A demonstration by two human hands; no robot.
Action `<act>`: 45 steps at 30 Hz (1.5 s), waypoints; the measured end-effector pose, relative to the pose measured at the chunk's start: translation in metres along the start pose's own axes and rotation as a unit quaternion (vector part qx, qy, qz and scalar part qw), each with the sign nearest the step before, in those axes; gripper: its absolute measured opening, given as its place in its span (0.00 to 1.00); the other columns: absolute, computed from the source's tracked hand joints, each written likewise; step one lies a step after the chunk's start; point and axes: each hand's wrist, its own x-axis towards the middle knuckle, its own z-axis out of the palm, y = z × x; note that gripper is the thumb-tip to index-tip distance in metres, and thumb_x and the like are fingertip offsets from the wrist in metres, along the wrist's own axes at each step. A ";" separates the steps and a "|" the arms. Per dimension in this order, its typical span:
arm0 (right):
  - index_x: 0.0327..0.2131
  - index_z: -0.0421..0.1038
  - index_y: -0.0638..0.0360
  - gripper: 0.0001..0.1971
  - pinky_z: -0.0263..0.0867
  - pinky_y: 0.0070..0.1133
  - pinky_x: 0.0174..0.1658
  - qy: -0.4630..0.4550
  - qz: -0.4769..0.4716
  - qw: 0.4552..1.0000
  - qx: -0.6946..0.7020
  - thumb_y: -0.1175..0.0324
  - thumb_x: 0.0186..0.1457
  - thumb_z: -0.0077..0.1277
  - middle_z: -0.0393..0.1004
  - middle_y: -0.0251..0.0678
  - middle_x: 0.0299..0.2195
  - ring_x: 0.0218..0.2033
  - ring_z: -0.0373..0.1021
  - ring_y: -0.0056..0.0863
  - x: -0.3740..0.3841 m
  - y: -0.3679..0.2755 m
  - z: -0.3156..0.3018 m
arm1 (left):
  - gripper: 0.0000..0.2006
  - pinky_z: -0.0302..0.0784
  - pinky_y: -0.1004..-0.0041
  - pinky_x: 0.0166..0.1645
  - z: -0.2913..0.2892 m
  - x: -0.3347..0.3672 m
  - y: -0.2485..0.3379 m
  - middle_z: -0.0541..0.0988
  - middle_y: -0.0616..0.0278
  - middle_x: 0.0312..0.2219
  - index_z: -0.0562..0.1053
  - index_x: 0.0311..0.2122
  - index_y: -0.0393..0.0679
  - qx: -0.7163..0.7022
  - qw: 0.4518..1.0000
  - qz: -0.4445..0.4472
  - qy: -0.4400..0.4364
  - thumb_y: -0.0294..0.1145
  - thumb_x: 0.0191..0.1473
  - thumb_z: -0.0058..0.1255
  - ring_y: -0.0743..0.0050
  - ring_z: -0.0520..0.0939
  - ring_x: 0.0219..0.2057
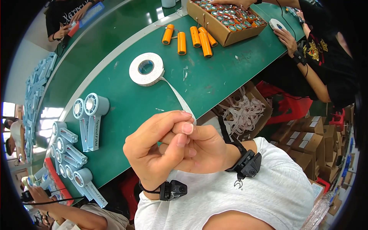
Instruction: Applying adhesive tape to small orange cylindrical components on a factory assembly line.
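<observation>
My left hand [153, 143] and my right hand [207, 149] meet in front of my chest, fingertips pressed together. A strip of white tape [177, 95] runs from its roll [135, 73] on the green table down to my fingers. Its end is pinched by my right thumb and finger. My left fingers are closed against the right ones; what they hold, if anything, is hidden. The roll lies flat on the table, beyond my hands and a little left.
Orange battery cells [181, 43] stand beside a cardboard box [245, 35] full of more. Light-blue handheld fans [96, 105] lie at the left. Below the table edge, a carton holds white strips [245, 111]. A co-worker's hand [286, 40] touches another tape roll [275, 23] at right.
</observation>
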 end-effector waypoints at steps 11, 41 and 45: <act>0.30 0.68 0.52 0.07 0.57 0.15 0.26 0.070 -0.017 0.995 -0.073 0.63 0.57 0.43 0.62 0.24 0.26 0.24 0.58 0.16 0.002 -0.037 0.000 | 0.21 0.71 0.73 0.42 -0.041 0.026 -0.016 0.77 0.54 0.37 0.71 0.43 0.35 0.136 0.981 -0.009 -0.140 0.24 0.38 0.55 0.66 0.77 0.37; 0.43 0.63 0.60 0.23 0.66 0.31 0.31 0.178 -0.095 -0.164 -0.966 0.52 0.51 0.48 0.73 0.46 0.29 0.27 0.70 0.44 0.042 -0.301 0.075 | 0.16 0.65 0.75 0.43 -0.095 0.048 -0.085 0.73 0.63 0.30 0.72 0.39 0.39 0.296 0.936 -0.087 -0.169 0.20 0.41 0.52 0.72 0.70 0.34; 0.42 0.63 0.57 0.20 0.66 0.32 0.28 0.147 -0.029 -0.173 -0.973 0.52 0.54 0.44 0.73 0.44 0.24 0.24 0.70 0.42 0.042 -0.311 0.076 | 0.16 0.64 0.72 0.44 -0.095 0.050 -0.086 0.74 0.63 0.30 0.72 0.39 0.42 0.297 0.936 -0.084 -0.171 0.22 0.40 0.54 0.70 0.70 0.34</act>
